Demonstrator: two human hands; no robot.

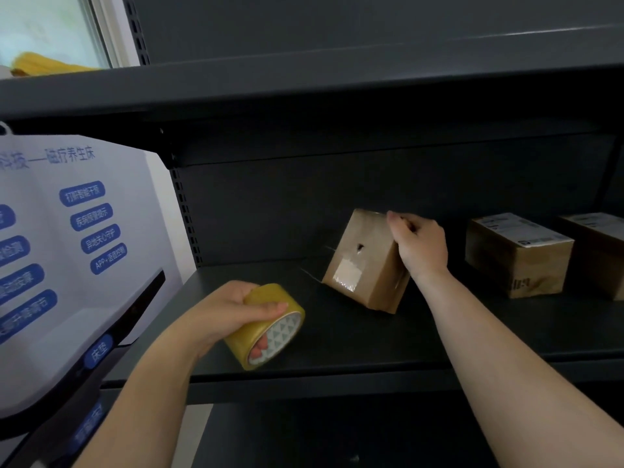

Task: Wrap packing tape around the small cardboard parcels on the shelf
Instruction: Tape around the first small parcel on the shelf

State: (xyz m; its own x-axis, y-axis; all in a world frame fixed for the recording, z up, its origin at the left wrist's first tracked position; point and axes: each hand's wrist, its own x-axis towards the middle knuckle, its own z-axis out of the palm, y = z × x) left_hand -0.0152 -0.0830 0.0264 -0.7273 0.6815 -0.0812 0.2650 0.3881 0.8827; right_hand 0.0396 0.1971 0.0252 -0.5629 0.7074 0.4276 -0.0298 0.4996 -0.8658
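Yellowish tape roll (266, 327) sits gripped in the left hand (233, 307) at the shelf (371, 346) front. Behind it, the right hand (418, 244) holds a tilted parcel (363, 261), glossy with tape. Farther right, two parcels (516, 253) probably await wrapping.

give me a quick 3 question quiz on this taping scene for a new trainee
1. Which hand holds the tape roll?
2. True or false: the parcel under the right hand lies flat on the shelf.
3. What marks the tilted parcel's front face? a) a hole, b) a barcode, c) string

Key
1. The left hand.
2. False; it is tipped up on an edge.
3. a
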